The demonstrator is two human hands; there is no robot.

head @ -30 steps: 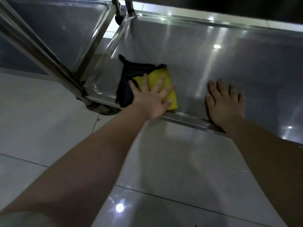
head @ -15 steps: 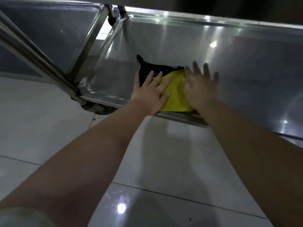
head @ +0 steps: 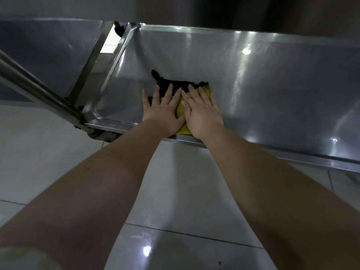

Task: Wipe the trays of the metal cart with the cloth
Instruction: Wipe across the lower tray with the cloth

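Now, left hand (head: 162, 112): flat, palm down on the cloth (head: 180, 85), fingers (head: 168, 92) straight and spread.
Right hand (head: 202, 112): flat just beside it, fingers straight, closer together.
Cloth: black and yellow, on the tray (head: 272, 84), by its front rim, toward its left end.
Open room: bare tray surface to the cloth's right.

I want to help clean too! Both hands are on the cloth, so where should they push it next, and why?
Probably slide the cloth to the right along the tray. The left hand and right hand both press flat on it near the tray's left end, by the near rim, and most of the shiny tray stretches off to the right.
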